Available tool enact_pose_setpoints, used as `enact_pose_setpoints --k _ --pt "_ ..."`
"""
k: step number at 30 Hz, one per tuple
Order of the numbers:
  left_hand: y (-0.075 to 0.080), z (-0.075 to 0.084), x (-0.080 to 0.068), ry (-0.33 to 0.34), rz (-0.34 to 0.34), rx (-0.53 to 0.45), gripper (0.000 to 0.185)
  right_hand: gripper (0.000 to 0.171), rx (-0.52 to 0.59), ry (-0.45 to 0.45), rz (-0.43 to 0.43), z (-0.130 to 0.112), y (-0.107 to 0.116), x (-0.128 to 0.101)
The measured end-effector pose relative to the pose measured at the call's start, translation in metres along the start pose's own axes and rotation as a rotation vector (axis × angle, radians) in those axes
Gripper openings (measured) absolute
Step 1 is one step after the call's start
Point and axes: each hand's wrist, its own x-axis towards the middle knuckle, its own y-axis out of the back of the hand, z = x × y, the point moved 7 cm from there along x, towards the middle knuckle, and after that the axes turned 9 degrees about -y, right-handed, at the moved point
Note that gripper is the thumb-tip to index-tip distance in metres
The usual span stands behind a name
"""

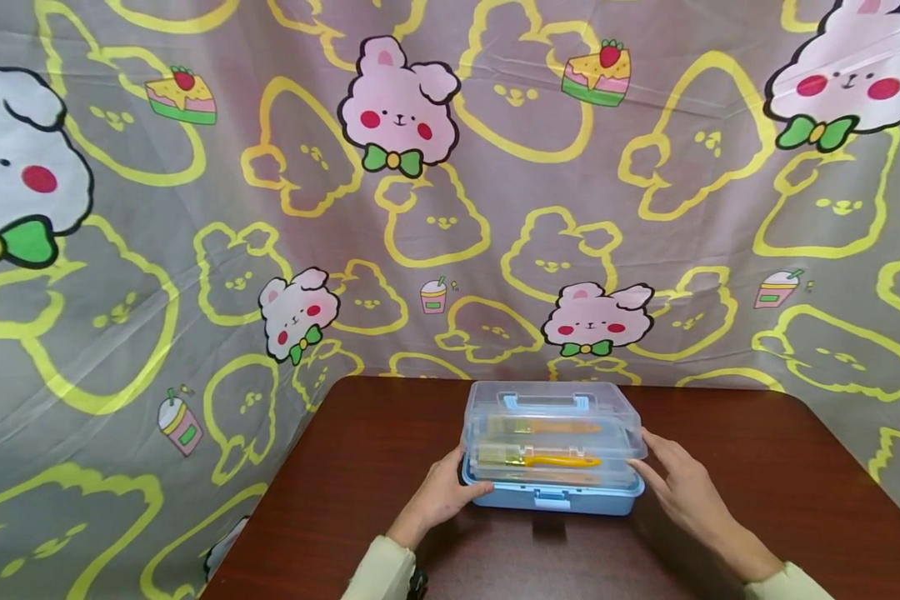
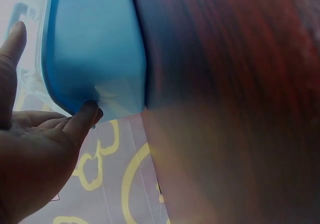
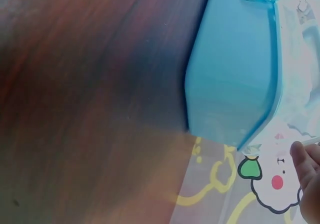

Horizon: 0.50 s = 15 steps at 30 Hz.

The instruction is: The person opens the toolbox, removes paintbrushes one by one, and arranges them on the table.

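Observation:
A light blue storage box (image 1: 551,497) with a clear lid (image 1: 555,412) stands on the dark wooden table (image 1: 360,467). Paintbrushes with yellow handles (image 1: 551,459) show through the lid. My left hand (image 1: 461,485) touches the box's front left corner, thumb along the base. In the left wrist view the left hand's fingers (image 2: 82,116) press the blue wall (image 2: 95,44). My right hand (image 1: 656,468) rests with straight fingers against the lid's right edge. In the right wrist view only a fingertip of the right hand (image 3: 306,166) shows beside the box (image 3: 230,79).
A grey cloth (image 1: 195,250) printed with yellow outlines and pink and white bunnies hangs behind the table and drapes down its left side. Bare tabletop (image 1: 780,467) lies on both sides of the box. The near edge is at my sleeves.

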Motion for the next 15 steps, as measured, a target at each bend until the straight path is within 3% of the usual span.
enact_pose_setpoints --k 15 --pt "-0.003 -0.003 0.0 -0.004 -0.007 0.01 0.075 0.042 0.074 -0.108 -0.004 0.005 0.001 0.016"
